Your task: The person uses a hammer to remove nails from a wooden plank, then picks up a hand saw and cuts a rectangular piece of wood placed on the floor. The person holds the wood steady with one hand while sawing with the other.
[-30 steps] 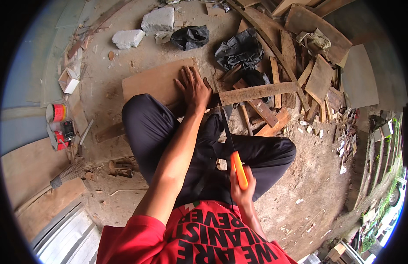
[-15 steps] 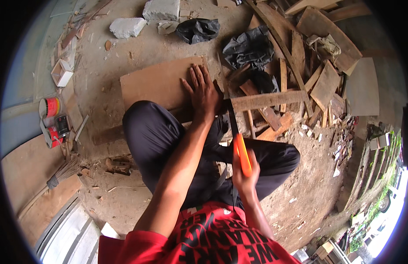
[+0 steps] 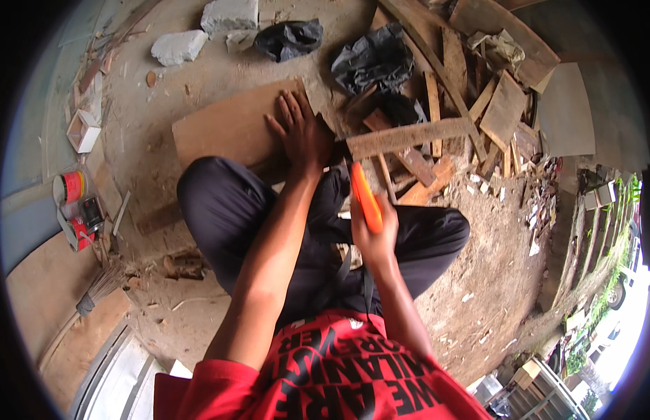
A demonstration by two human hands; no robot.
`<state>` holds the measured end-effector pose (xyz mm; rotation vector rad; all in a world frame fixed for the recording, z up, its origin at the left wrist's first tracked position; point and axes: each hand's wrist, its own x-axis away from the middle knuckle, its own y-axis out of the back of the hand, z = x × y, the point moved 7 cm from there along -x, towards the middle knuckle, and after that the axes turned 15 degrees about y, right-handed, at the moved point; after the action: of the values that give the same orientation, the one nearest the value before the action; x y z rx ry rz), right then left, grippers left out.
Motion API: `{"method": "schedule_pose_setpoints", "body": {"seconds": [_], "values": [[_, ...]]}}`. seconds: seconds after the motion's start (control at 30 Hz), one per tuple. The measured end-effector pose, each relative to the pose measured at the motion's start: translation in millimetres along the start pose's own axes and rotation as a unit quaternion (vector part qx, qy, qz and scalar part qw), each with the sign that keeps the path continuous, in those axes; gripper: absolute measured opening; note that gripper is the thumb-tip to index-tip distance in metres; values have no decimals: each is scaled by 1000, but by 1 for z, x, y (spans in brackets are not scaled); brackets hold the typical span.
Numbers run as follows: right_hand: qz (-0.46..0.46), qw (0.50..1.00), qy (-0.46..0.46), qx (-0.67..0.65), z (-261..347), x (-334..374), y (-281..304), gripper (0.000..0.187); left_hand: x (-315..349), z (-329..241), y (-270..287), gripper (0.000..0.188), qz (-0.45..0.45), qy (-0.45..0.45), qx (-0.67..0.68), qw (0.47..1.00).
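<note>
My left hand (image 3: 304,140) lies flat, fingers spread, over the right part of a brown board (image 3: 223,126). My right hand (image 3: 378,231) is wrapped round the orange handle of a handsaw (image 3: 365,196). Little of the dark blade shows; it runs away from me at the left end of a narrow wooden plank (image 3: 409,138), which points off to the right. How deep the teeth sit in the wood, I cannot tell. My legs are folded either side of the work, and my left hand hides part of the board's edge.
Scrap wood (image 3: 503,112) is heaped at the far right. Black plastic bags (image 3: 374,59) and pale blocks (image 3: 179,47) lie at the far side. Red cans (image 3: 71,187) and a broom (image 3: 101,287) are on the left.
My right hand has pushed the saw forward, away from me, so less blade shows on my side. My left hand stays pressed on the board. The whole view has shifted slightly.
</note>
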<state>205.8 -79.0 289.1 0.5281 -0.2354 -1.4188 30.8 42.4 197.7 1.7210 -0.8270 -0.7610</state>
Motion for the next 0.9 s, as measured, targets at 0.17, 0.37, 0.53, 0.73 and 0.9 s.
{"method": "schedule_pose_setpoints", "body": {"seconds": [0.17, 0.37, 0.53, 0.73, 0.9], "values": [[18, 995, -101, 2, 46, 130, 83, 10, 6, -1, 7, 66, -54, 4, -3, 999], [-47, 999, -15, 15, 9, -17, 34, 18, -9, -6, -10, 66, -54, -22, -21, 998], [11, 999, -35, -10, 1, -39, 23, 26, -27, 9, -11, 69, -36, 3, 36, 999], [37, 993, -7, -113, -24, 11, 0, 29, -33, 9, -26, 47, -63, -1, 20, 998], [17, 998, -46, -50, -11, 11, -6, 37, -24, 11, -22, 45, -84, -43, 26, 995]]}}
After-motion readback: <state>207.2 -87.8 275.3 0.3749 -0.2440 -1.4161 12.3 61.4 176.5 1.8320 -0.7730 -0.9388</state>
